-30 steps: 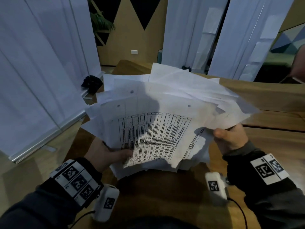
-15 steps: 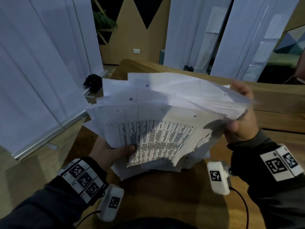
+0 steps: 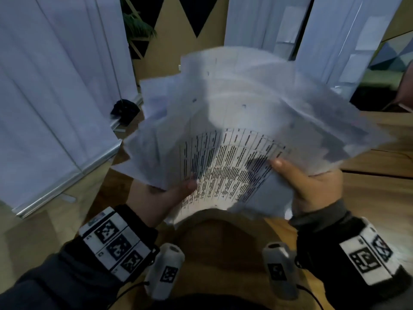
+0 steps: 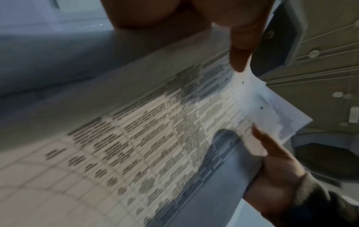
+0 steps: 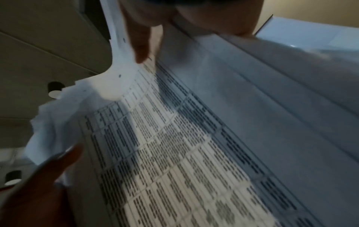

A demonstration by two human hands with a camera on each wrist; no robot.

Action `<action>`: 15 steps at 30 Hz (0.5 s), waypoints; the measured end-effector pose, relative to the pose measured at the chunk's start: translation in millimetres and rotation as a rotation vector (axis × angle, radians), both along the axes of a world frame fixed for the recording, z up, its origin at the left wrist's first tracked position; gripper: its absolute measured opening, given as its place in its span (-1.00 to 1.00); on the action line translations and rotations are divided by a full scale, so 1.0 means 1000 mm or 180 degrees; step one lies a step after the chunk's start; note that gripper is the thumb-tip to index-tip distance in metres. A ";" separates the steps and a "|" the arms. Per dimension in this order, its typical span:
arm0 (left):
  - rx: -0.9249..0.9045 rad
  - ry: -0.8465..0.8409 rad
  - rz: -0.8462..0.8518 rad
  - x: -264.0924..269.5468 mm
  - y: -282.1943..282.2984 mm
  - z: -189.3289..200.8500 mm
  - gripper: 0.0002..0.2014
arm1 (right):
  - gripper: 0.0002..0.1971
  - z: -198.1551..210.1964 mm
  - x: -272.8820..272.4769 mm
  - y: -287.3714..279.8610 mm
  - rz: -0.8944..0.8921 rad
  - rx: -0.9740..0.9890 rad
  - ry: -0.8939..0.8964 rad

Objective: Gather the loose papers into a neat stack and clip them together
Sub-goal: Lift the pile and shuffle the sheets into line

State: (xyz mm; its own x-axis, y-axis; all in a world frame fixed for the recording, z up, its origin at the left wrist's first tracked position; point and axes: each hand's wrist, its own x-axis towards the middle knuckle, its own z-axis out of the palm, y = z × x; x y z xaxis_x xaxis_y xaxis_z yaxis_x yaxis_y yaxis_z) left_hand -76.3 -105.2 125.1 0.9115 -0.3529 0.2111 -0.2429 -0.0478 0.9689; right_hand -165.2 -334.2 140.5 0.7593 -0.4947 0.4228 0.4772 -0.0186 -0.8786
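holding on with both hands, a person lifts a big messy bunch of loose white paper sheets (image 3: pixel 234 121) up in the air above a brown wooden table (image 3: pixel 380 198). the left hand (image 3: pixel 165 198) grips the bunch at its lower left edge, with the thumb lying flat on top of the front sheet and the other fingers tucked under where they cannot be seen. the right hand (image 3: pixel 312 186) grips the lower right edge the same way, thumb on top and fingers hidden below. the front sheet has a printed grid with rows of small black words (image 3: pixel 228 166) (too blurry to read). the sheets are not lined up at all. they spread out like a fan, with corners poking out to the left, to the top and to the right, and they look blurry. little dark dots sit near the top edges of some sheets. each wrist wears a black band with black and white square patterns, and a small white camera box (image 3: pixel 165 271) hangs under each one. tall white curtains (image 3: pixel 55 90) hang on the left and at the back. a small black thing (image 3: pixel 125 108) sits low beside the left curtain.
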 end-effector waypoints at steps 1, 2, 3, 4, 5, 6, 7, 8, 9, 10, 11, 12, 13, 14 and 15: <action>-0.0039 0.0011 -0.0007 0.001 0.002 0.002 -0.25 | -0.48 0.001 -0.001 -0.004 -0.0015 -0.0170 -0.0098; -0.0116 0.0093 0.0011 0.004 0.004 0.000 -0.28 | -0.39 -0.001 0.000 -0.010 -0.0055 -0.0297 -0.0102; -0.0203 0.0206 0.0041 0.009 0.005 -0.005 -0.33 | -0.19 -0.006 0.001 -0.017 -0.0086 -0.0347 0.0007; -0.0257 0.0325 0.0042 0.013 0.004 -0.009 -0.37 | 0.02 -0.008 0.001 -0.022 -0.0098 -0.0359 0.0152; -0.0261 0.0423 0.0018 0.016 0.003 -0.014 -0.41 | 0.11 -0.008 0.000 -0.026 -0.0079 -0.0326 0.0219; -0.0198 0.0458 -0.0011 0.017 0.002 -0.017 -0.40 | 0.07 -0.007 0.002 -0.029 0.0008 -0.0318 0.0248; -0.0046 0.0436 -0.0030 0.018 -0.001 -0.019 -0.39 | -0.14 -0.006 0.004 -0.032 0.0099 -0.0335 0.0270; 0.0136 0.0390 -0.0049 0.018 -0.003 -0.018 -0.38 | -0.36 -0.004 0.007 -0.035 0.0247 -0.0365 0.0302; 0.0261 0.0353 -0.0045 0.018 -0.006 -0.017 -0.39 | -0.47 -0.002 0.008 -0.036 0.0431 -0.0356 0.0325; 0.0295 0.0350 -0.0031 0.019 -0.007 -0.016 -0.45 | -0.48 0.001 0.010 -0.037 0.0575 -0.0309 0.0329; 0.0258 0.0367 -0.0016 0.019 -0.010 -0.014 -0.53 | -0.47 0.003 0.012 -0.037 0.0606 -0.0286 0.0330; 0.0210 0.0381 -0.0001 0.018 -0.011 -0.011 -0.59 | -0.44 0.006 0.014 -0.037 0.0539 -0.0259 0.0318; 0.0130 0.0373 0.0004 0.016 -0.012 -0.006 -0.60 | -0.41 0.010 0.015 -0.036 0.0404 -0.0211 0.0286; 0.0043 0.0334 0.0006 0.012 -0.012 -0.001 -0.61 | -0.41 0.014 0.014 -0.034 0.0330 -0.0149 0.0190; -0.0035 0.0247 -0.0010 0.009 -0.010 0.002 -0.60 | -0.44 0.016 0.012 -0.032 0.0306 -0.0099 0.0042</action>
